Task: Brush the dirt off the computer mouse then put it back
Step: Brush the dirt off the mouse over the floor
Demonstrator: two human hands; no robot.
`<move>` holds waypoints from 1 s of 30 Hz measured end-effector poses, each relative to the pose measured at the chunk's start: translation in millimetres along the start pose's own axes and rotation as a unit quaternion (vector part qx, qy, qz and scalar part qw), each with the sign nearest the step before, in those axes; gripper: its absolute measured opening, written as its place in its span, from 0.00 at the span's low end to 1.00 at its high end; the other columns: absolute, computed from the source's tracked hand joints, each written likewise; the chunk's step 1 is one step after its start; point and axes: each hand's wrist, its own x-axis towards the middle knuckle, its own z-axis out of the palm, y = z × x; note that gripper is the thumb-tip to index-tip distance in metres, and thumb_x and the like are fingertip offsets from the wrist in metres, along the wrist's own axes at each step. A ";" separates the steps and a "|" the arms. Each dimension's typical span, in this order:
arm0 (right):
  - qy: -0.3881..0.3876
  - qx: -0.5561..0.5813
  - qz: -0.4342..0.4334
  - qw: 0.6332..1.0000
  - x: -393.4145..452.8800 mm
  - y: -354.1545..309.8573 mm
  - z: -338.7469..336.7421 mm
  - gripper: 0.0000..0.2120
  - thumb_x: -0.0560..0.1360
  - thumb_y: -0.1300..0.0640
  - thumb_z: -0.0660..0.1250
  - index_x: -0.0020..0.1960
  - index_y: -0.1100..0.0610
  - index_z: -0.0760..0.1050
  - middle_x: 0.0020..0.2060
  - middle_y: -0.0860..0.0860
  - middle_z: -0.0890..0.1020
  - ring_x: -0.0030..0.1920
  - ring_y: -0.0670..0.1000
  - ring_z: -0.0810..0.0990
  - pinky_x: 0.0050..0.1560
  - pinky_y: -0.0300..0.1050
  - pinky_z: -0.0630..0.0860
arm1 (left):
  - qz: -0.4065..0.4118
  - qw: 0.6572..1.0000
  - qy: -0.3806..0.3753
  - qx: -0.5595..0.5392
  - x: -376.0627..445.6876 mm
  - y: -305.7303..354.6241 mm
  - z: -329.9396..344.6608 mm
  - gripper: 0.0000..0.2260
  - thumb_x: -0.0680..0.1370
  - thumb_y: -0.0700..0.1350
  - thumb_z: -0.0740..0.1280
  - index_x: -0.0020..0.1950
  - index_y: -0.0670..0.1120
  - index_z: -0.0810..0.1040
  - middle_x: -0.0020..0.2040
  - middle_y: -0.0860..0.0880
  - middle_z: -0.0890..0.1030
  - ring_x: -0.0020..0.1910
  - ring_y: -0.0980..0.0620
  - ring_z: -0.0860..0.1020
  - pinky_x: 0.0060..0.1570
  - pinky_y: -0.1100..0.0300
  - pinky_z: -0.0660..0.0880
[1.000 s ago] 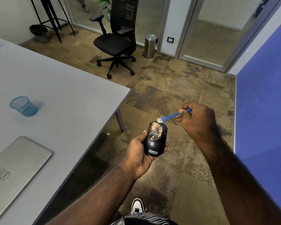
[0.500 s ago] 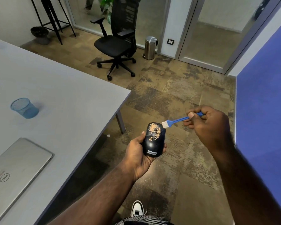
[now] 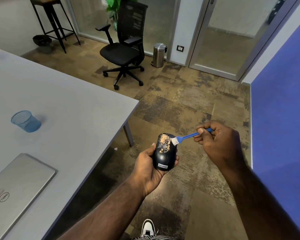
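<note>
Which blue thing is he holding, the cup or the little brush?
The little blue brush, pinched in his right hand. The blue mesh cup sits alone on the table.

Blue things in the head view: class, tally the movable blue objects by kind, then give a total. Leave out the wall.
Blue mesh cup on the table: 1
Blue brush held in the right hand: 1
Total: 2

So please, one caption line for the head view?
Left hand holds dusty Lenovo mouse; right hand applies blue brush.
</note>
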 end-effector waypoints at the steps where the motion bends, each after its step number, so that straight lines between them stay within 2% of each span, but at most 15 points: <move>1: 0.006 0.003 0.008 1.000 2.5 0.6 1.0 0.10 0.77 0.62 0.67 0.47 0.47 0.79 0.33 0.41 0.83 0.35 0.40 0.85 0.38 0.48 0.85 | 0.000 1.000 -0.001 0.000 -0.1 0.2 -0.1 0.24 0.83 0.52 0.51 0.56 0.33 0.78 0.50 0.34 0.80 0.41 0.39 0.79 0.42 0.52 0.80; 4: 0.020 0.003 0.015 1.000 9.0 0.5 2.0 0.07 0.78 0.62 0.67 0.49 0.51 0.81 0.34 0.42 0.83 0.36 0.42 0.85 0.40 0.52 0.85 | -0.002 1.000 -0.001 -0.001 -0.2 0.0 -1.3 0.24 0.83 0.51 0.52 0.55 0.33 0.78 0.48 0.34 0.81 0.41 0.39 0.79 0.41 0.52 0.81; 7: 0.026 0.023 0.005 0.999 12.1 -0.4 -3.0 0.09 0.77 0.62 0.67 0.48 0.48 0.79 0.34 0.42 0.83 0.36 0.40 0.85 0.39 0.50 0.85 | -0.001 1.000 0.000 -0.002 0.4 0.6 -1.8 0.24 0.83 0.51 0.51 0.56 0.33 0.78 0.48 0.34 0.81 0.39 0.39 0.80 0.40 0.52 0.81; 12: -0.016 0.031 -0.008 0.999 6.9 -0.8 -2.3 0.11 0.77 0.64 0.67 0.45 0.47 0.79 0.34 0.44 0.84 0.34 0.41 0.85 0.36 0.49 0.85 | 0.001 1.000 -0.004 -0.002 2.5 1.0 -2.3 0.25 0.83 0.52 0.50 0.58 0.33 0.77 0.51 0.35 0.80 0.42 0.40 0.79 0.43 0.52 0.80; 18: 0.022 -0.002 0.008 1.000 13.3 -3.4 1.7 0.11 0.77 0.61 0.67 0.46 0.44 0.77 0.33 0.40 0.82 0.35 0.36 0.84 0.38 0.47 0.84 | -0.005 1.000 -0.006 0.002 5.1 -1.3 -1.8 0.25 0.83 0.52 0.51 0.58 0.33 0.77 0.50 0.35 0.81 0.42 0.40 0.79 0.42 0.52 0.81; 24: 0.007 -0.007 0.006 1.000 13.5 -6.8 3.6 0.11 0.77 0.62 0.68 0.46 0.46 0.78 0.33 0.41 0.82 0.34 0.38 0.84 0.37 0.44 0.84 | 0.001 1.000 -0.004 0.004 7.8 -0.7 -2.2 0.25 0.83 0.52 0.51 0.59 0.33 0.77 0.50 0.35 0.81 0.42 0.40 0.80 0.42 0.51 0.80; 27: 0.018 -0.033 0.013 0.999 15.9 -6.0 3.3 0.07 0.77 0.61 0.67 0.48 0.49 0.80 0.33 0.40 0.82 0.35 0.38 0.84 0.38 0.46 0.84 | 0.001 1.000 -0.001 0.003 7.5 -1.2 -3.2 0.25 0.83 0.52 0.52 0.58 0.33 0.77 0.49 0.34 0.82 0.42 0.39 0.79 0.43 0.51 0.80; 30: 0.025 -0.010 0.001 1.000 17.4 -6.7 0.7 0.09 0.77 0.61 0.67 0.47 0.46 0.79 0.34 0.40 0.82 0.35 0.37 0.84 0.37 0.44 0.84 | 0.000 1.000 -0.001 0.003 7.5 -1.6 -3.2 0.24 0.82 0.52 0.52 0.58 0.33 0.77 0.49 0.34 0.81 0.42 0.39 0.79 0.44 0.50 0.80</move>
